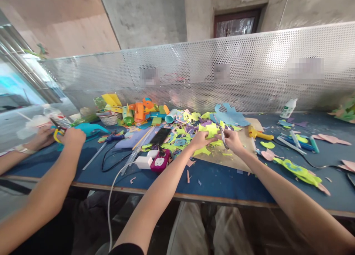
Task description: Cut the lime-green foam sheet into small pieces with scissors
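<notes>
1. The jagged yellow-green foam sheet lies over brown kraft paper at the table's middle; my left hand pinches its nine o'clock edge.
2. My right hand, at three o'clock, is closed around silver scissors; a slip could nick my left fingers.
3. A co-worker's hands work at nine o'clock.

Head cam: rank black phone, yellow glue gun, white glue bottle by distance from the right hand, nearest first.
From the right hand, which holds scissors:
1. Yellow glue gun, just to its right on the brown paper.
2. Black phone, to the left, past the left hand.
3. White glue bottle, far right, by the mesh screen.
</notes>
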The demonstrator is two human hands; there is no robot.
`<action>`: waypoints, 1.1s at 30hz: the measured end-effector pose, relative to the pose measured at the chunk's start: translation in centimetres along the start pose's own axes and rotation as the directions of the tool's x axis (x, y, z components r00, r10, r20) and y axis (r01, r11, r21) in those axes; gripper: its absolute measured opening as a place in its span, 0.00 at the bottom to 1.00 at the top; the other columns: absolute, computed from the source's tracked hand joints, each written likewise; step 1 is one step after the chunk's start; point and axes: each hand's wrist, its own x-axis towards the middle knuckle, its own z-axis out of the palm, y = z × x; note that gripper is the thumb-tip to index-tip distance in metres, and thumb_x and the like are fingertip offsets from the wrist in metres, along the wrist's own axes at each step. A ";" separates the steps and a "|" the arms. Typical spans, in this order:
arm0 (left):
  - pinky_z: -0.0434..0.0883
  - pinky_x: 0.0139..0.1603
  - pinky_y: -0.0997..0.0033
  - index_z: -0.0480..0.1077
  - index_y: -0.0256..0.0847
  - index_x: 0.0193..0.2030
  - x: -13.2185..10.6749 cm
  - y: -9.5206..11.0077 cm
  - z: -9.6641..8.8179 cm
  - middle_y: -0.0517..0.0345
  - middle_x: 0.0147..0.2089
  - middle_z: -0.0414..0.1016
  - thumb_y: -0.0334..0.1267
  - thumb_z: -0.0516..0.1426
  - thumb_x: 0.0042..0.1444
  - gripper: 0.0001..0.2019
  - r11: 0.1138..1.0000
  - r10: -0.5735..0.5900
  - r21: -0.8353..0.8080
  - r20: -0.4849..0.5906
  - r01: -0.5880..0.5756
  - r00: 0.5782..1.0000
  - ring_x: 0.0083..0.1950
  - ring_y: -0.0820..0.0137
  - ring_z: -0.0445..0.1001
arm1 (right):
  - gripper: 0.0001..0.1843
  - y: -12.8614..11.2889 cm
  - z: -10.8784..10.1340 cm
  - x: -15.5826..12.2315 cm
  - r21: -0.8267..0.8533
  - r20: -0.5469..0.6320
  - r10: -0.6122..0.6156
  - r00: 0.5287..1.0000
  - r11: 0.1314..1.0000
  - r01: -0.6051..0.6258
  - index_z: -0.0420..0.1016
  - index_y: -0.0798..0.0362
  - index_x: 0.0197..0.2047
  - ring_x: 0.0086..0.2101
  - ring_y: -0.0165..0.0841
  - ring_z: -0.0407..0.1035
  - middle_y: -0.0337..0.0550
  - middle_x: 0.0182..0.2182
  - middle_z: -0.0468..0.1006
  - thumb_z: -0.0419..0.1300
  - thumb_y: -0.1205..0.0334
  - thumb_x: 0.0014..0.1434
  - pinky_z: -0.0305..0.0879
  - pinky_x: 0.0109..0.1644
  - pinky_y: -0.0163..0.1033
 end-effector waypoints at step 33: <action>0.47 0.27 0.68 0.51 0.42 0.24 -0.1 0.1 -0.1 0.65 0.21 0.50 0.57 0.57 0.58 0.26 0.988 0.090 0.127 -0.002 -0.089 0.996 0.23 0.75 0.52 | 0.18 0.5 0.0 0.3 0.092 -0.117 0.005 0.993 0.996 0.005 0.80 0.56 0.32 0.22 0.30 0.58 0.37 0.19 0.68 0.65 0.48 0.48 0.55 0.25 0.36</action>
